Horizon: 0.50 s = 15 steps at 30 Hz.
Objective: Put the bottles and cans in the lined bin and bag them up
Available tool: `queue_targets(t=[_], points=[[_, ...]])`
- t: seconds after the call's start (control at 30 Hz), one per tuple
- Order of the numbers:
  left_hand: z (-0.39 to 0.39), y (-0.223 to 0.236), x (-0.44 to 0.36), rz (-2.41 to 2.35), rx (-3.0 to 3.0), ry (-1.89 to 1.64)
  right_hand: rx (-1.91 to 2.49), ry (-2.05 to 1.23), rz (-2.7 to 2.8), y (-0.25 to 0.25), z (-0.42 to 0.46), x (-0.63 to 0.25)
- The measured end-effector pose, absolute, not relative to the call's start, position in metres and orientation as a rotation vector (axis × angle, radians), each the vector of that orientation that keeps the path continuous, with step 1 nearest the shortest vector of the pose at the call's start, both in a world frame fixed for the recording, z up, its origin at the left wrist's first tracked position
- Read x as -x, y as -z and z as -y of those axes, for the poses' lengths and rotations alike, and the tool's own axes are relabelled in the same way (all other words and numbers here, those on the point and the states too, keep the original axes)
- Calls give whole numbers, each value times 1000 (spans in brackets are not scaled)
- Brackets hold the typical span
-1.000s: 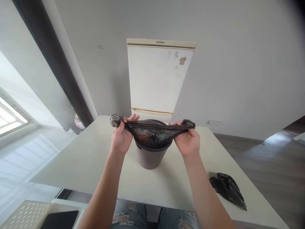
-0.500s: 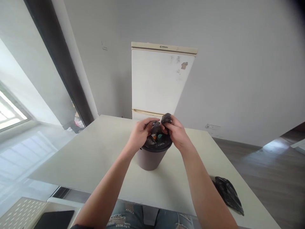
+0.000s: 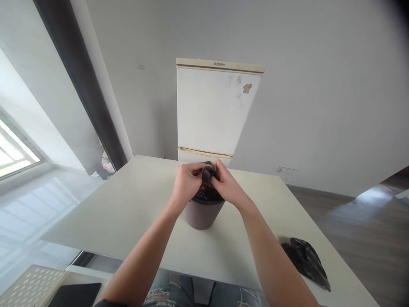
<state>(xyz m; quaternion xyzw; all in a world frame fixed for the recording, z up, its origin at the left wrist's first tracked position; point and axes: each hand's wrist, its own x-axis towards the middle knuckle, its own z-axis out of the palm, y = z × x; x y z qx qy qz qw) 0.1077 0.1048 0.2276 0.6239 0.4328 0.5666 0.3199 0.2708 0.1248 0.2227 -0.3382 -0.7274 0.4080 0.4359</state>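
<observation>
A grey-brown trash bin (image 3: 203,215) with a dark rim stands upright on the pale table (image 3: 153,204). It is lined with a black garbage bag (image 3: 208,174), whose gathered top is bunched up above the opening. My left hand (image 3: 188,181) grips the bag from the left, fingers closed on the plastic. From the right, my right hand (image 3: 225,183) pinches the same bunched plastic, close against the left. A bit of orange shows inside the bin below my fingers; the other contents are mostly hidden.
Another black plastic bag (image 3: 308,262) lies crumpled at the table's right edge. A white refrigerator (image 3: 214,111) stands behind the table. At lower left are a cream perforated tray (image 3: 32,283) and a flat black object (image 3: 75,295).
My right hand has moved left and slightly down, bringing its twisted bag end against the plastic in my left hand. The green item inside the bin is now covered.
</observation>
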Motion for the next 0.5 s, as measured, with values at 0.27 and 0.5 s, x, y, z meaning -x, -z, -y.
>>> queue_targets(t=[0.27, 0.5], points=[[-101, -230, -118, -1498, -1663, -1675, 992, -416, 1906, -214, -102, -276], [-117, -223, -114, -1480, -1619, -1564, 1146, 96, 1913, -190, -96, -262]])
